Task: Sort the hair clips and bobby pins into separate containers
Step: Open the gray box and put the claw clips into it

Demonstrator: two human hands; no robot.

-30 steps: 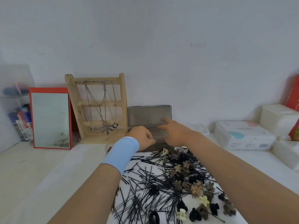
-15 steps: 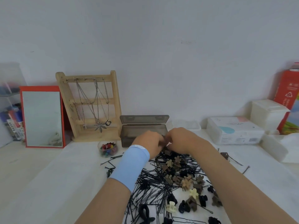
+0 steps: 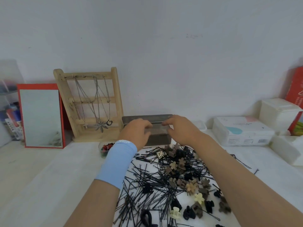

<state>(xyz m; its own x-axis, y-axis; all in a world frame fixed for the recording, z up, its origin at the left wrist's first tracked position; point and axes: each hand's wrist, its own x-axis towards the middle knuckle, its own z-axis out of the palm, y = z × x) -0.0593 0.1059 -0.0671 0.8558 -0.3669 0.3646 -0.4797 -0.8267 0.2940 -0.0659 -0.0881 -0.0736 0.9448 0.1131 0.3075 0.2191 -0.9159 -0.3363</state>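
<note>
A heap of black bobby pins (image 3: 147, 177) covers the white surface in front of me. Small claw hair clips (image 3: 180, 163) in brown, beige, cream and black lie mixed into its right half. Behind the heap stands a smoky grey box (image 3: 158, 139) with its lid (image 3: 144, 117) hinged back. My left hand (image 3: 136, 131), with a blue wristband, curls over the box's left rim. My right hand (image 3: 179, 130) hovers at the right rim, its thumb and fingers a little apart, and I see nothing in them. The hands hide the inside of the box.
A small clear bowl (image 3: 105, 147) of coloured bits sits left of the box. A wooden necklace stand (image 3: 91, 104) and a red-framed mirror (image 3: 41, 117) lean against the wall. To the right are a clear tub (image 3: 200, 126), a white pack (image 3: 241, 131), white containers (image 3: 278, 110) and a red carton (image 3: 296, 87).
Both hands have risen from the near edge of the heap to the top of the grey box and moved apart. The lid leans further back than a second ago.
</note>
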